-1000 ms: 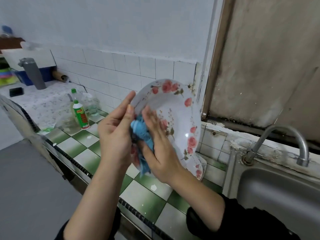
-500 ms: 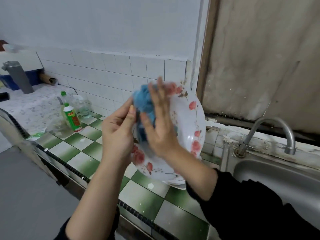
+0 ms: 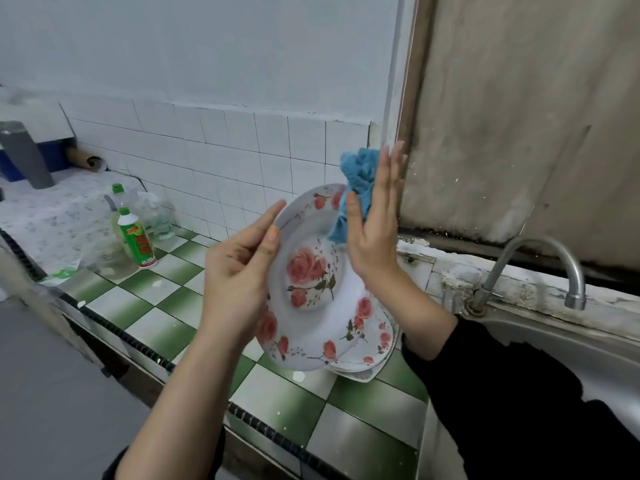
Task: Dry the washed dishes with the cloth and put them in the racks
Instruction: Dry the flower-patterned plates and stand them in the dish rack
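1. The left hand grips the near left rim of a white plate with red roses, thumb on the side facing the camera and fingers curled round behind; the plate is tilted up on edge, clear of the worktop.
2. The right hand is flat and spread, fingers pointing up, its palm pressing a crumpled blue cloth against the plate's upper right rim. The thumb lies across the cloth's lower part; the cloth bunches out above and to the left of the fingers.
3. A black sleeve covers the right forearm from just below the wrist; the left forearm is bare.
4. Directly under the held plate, below the right wrist, more rose-patterned plates lie stacked on the green-and-white checked worktop.
5. To the right of the right arm lies a steel sink, with a curved tap rising beyond it.
6. Left of the left hand and farther back stands a white squeeze bottle with a green label and cap. Clear bottles and a clear glass stand just beside it.
7. Farther left again, a grey upright block stands on a speckled surface, with a cardboard tube lying against the white wall tiles.
8. Beyond the right hand's fingertips rises a stained, weathered panel in a dark frame.
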Demonstrator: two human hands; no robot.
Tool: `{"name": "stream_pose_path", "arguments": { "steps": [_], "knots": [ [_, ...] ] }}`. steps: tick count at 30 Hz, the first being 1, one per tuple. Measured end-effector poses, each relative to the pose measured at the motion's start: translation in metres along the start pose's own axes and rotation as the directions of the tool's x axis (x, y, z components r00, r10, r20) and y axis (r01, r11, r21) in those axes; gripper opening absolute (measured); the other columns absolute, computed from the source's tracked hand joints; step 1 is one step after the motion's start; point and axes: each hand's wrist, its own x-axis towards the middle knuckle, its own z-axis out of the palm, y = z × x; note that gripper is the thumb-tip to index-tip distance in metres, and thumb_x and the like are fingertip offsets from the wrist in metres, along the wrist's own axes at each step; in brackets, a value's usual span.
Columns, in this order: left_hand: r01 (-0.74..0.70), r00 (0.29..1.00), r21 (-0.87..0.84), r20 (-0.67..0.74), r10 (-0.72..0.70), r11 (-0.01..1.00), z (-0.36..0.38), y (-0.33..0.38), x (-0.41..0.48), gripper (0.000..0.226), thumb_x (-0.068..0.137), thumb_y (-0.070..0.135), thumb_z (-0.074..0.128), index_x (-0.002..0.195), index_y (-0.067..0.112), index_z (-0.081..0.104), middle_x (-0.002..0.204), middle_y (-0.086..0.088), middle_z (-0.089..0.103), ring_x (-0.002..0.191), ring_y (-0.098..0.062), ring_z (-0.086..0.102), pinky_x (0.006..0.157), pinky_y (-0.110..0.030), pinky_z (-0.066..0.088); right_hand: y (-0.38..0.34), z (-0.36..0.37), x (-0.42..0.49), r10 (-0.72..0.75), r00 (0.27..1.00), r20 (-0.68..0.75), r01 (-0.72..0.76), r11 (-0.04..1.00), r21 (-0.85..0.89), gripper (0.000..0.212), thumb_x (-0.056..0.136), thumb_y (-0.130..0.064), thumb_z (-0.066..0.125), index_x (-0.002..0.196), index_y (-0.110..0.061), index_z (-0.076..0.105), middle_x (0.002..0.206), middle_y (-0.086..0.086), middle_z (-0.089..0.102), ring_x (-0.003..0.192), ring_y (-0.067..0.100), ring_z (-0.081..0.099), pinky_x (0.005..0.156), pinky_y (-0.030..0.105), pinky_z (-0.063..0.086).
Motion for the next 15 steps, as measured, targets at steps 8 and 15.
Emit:
{"name": "stream_pose_path", "arguments": {
  "steps": [8,15],
  "knots": [
    [-0.22,0.947,-0.019,-0.245,0.209,0.975,-0.021,0.025,0.018,0.035,0.098,0.009,0.051,0.133,0.005,0.053,0.095,0.02,0.073,0.098,-0.006,0.068,0.09,-0.031,0.056,-0.044,0.025,-0.054,-0.377,0.753,0.54,0.391,0.916,0.095,0.064,0.096,-0.029,0.04,0.153,-0.007,0.02,0.162,0.007,0.016,0.152,0.022,0.007,0.123,0.05,0.006],
    [-0.103,0.981,-0.101,-0.174,0.084,0.99,-0.027,0.013,0.02,0.028,0.094,0.005,0.052,0.118,0.017,0.061,0.087,0.013,0.075,0.087,-0.004,0.069,0.081,-0.025,0.057,0.013,0.015,-0.011,-0.122,0.98,0.158,0.169,0.927,-0.335,0.059,0.1,-0.042,0.038,0.152,-0.019,0.022,0.162,0.012,0.01,0.148,0.022,-0.004,0.12,0.054,0.002]
  ]
}}
